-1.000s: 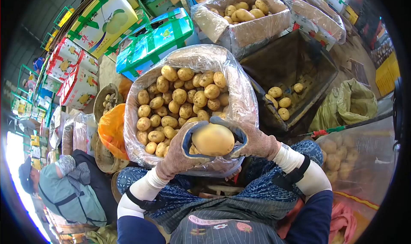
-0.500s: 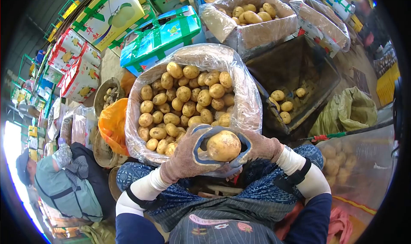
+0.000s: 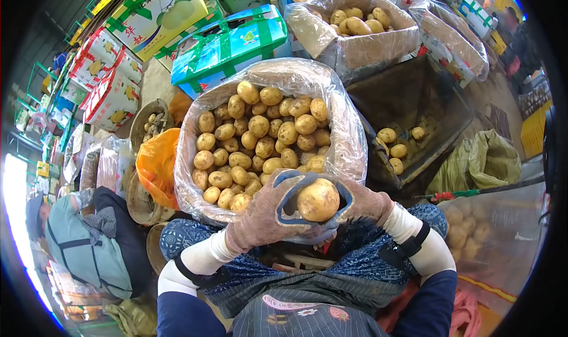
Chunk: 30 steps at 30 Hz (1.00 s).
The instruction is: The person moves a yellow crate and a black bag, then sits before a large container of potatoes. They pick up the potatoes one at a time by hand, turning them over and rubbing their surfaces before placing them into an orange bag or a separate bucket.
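Observation:
A large yellow-brown potato [image 3: 318, 200] is held up between my two gloved hands, above my lap at the near edge of a plastic-lined box [image 3: 349, 142]. My left hand [image 3: 263, 213], in a brown glove with blue-grey finger parts, curls around the potato's left side, with a gap showing by the thumb. Against its right side presses my right hand [image 3: 367, 204], gloved alike. The undersides of the fingers are partly hidden. Many loose potatoes [image 3: 258, 126] fill the lined box just beyond my hands.
A dark bin [image 3: 408, 94] at right holds several potatoes [image 3: 398, 151]. Behind stands a lined carton [image 3: 373, 53] of potatoes. A blue carton [image 3: 228, 50], an orange bag [image 3: 158, 165] and a green sack [image 3: 479, 159] surround me. Another person [image 3: 89, 242] is at far left.
The potato has turned between my hands and sits slightly further right in view. The gap beside my left thumb is wider. The whole scene has shifted slightly as my head moved.

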### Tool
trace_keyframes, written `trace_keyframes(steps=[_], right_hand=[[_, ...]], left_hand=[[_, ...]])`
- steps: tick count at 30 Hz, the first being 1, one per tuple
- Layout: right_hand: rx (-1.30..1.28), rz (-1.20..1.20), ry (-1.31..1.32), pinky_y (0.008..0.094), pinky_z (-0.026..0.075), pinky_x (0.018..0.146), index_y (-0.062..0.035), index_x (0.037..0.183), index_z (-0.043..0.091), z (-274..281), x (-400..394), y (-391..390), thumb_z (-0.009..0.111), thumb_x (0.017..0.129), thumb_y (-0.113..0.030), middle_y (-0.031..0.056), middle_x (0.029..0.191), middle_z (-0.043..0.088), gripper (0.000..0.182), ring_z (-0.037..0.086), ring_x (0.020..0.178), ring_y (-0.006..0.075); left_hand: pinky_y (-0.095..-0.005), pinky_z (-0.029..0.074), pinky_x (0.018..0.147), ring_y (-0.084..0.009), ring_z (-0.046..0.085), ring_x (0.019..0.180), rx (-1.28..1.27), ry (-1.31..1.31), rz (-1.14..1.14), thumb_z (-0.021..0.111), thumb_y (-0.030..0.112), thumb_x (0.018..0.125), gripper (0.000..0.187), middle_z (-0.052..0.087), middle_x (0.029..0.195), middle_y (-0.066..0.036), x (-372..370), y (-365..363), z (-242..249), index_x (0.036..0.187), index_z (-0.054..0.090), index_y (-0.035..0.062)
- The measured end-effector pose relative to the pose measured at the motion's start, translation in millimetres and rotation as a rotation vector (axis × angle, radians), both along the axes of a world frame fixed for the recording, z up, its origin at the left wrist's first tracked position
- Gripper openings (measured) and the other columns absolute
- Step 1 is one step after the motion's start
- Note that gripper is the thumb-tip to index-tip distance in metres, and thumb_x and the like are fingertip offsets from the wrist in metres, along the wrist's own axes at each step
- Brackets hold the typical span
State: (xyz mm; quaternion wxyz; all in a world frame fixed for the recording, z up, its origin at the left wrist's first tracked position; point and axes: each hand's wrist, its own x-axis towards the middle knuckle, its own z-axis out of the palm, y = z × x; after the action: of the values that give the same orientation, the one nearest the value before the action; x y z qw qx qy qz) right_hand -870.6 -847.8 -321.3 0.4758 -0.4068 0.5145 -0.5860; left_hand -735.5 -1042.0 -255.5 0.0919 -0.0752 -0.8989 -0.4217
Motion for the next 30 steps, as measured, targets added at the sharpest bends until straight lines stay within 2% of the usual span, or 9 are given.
trace_keyframes(steps=[7, 9, 15, 21, 23, 26, 28, 29, 30], right_hand=[[-0.111, -0.155, -0.025, 0.0370, 0.032, 0.112, -0.0027, 0.144, 0.035, 5, 6, -8, 0.092, 0.060, -0.017, 0.0106, 0.142, 0.044, 0.102, 0.042, 0.131, 0.0209], [-0.101, -0.191, 0.027, 0.0363, 0.038, 0.109, -0.0036, 0.142, 0.038, 4, -9, -2, 0.091, 0.060, -0.010, 0.0109, 0.137, 0.048, 0.098, 0.048, 0.126, 0.0204], [0.016, -0.933, -0.045, 0.0320, 0.051, 0.093, -0.0030, 0.136, 0.044, -20, -110, 47, 0.082, 0.065, -0.001, 0.0102, 0.122, 0.060, 0.080, 0.059, 0.107, 0.0174], [1.067, -0.986, 0.584, 0.0359, 0.045, 0.100, 0.0000, 0.130, 0.051, -90, -162, 116, 0.084, 0.066, -0.033, 0.0193, 0.125, 0.059, 0.080, 0.056, 0.118, 0.0315], [1.263, -0.879, 0.731, 0.0380, 0.046, 0.098, -0.0016, 0.116, 0.062, -93, -159, 115, 0.075, 0.075, -0.034, 0.0224, 0.118, 0.063, 0.055, 0.058, 0.114, 0.0361], [1.256, -0.914, 0.817, 0.0407, 0.048, 0.093, -0.0020, 0.106, 0.066, -61, -143, 89, 0.071, 0.079, -0.033, 0.0229, 0.108, 0.066, 0.041, 0.061, 0.106, 0.0371], [0.704, -1.004, 0.958, 0.0420, 0.050, 0.086, -0.0020, 0.102, 0.067, -41, -128, 71, 0.068, 0.082, -0.029, 0.0227, 0.103, 0.066, 0.034, 0.064, 0.098, 0.0368], [0.699, -1.006, 0.953, 0.0420, 0.050, 0.086, -0.0020, 0.102, 0.067, -29, -119, 61, 0.068, 0.082, -0.029, 0.0227, 0.103, 0.066, 0.034, 0.064, 0.098, 0.0368], [0.588, -0.977, 0.898, 0.0406, 0.051, 0.085, -0.0022, 0.106, 0.066, -16, -108, 52, 0.068, 0.083, -0.023, 0.0216, 0.101, 0.067, 0.031, 0.065, 0.096, 0.0343]], left_hand=[[-0.0421, 0.045, 0.096, -0.0336, 0.053, 0.114, 0.065, -0.008, -0.062, 0.083, 0.023, 0.072, 0.067, 0.055, 0.122, -0.016, -2, -5, -10, 0.129, 0.052, 0.0052], [-0.0392, 0.048, 0.093, -0.0280, 0.058, 0.107, 0.304, 0.198, -0.104, 0.077, 0.020, 0.078, 0.062, 0.055, 0.123, -0.015, -4, -8, -34, 0.132, 0.050, 0.0051], [-0.0304, 0.054, 0.083, -0.0193, 0.066, 0.094, 0.120, -0.139, 0.255, 0.070, 0.018, 0.084, 0.061, 0.053, 0.127, -0.017, -40, -48, -70, 0.139, 0.045, 0.0097], [-0.0418, 0.049, 0.094, -0.0352, 0.060, 0.108, -0.499, -0.102, 0.289, 0.073, 0.028, 0.080, 0.063, 0.053, 0.125, -0.022, -140, -55, -135, 0.136, 0.048, 0.0137], [-0.0425, 0.048, 0.094, -0.0354, 0.059, 0.109, -0.506, -0.227, 0.331, 0.074, 0.030, 0.078, 0.064, 0.054, 0.126, -0.022, -159, -44, -129, 0.135, 0.049, 0.0148], [-0.0440, 0.047, 0.095, -0.0364, 0.058, 0.109, -0.449, -0.340, 0.383, 0.077, 0.032, 0.075, 0.067, 0.055, 0.124, -0.023, -170, -43, -129, 0.134, 0.049, 0.0158], [-0.0391, 0.053, 0.083, -0.0290, 0.064, 0.098, -0.388, -0.209, 0.364, 0.075, 0.033, 0.079, 0.060, 0.061, 0.115, -0.019, -167, -54, -136, 0.130, 0.051, 0.0133], [-0.0391, 0.053, 0.083, -0.0290, 0.064, 0.098, -0.395, -0.209, 0.364, 0.075, 0.033, 0.079, 0.060, 0.061, 0.115, -0.019, -159, -58, -131, 0.130, 0.051, 0.0133], [-0.0336, 0.054, 0.075, -0.0232, 0.064, 0.091, 0.160, -0.409, 0.373, 0.072, 0.033, 0.083, 0.054, 0.062, 0.111, -0.014, -149, -61, -119, 0.128, 0.052, 0.0119]])
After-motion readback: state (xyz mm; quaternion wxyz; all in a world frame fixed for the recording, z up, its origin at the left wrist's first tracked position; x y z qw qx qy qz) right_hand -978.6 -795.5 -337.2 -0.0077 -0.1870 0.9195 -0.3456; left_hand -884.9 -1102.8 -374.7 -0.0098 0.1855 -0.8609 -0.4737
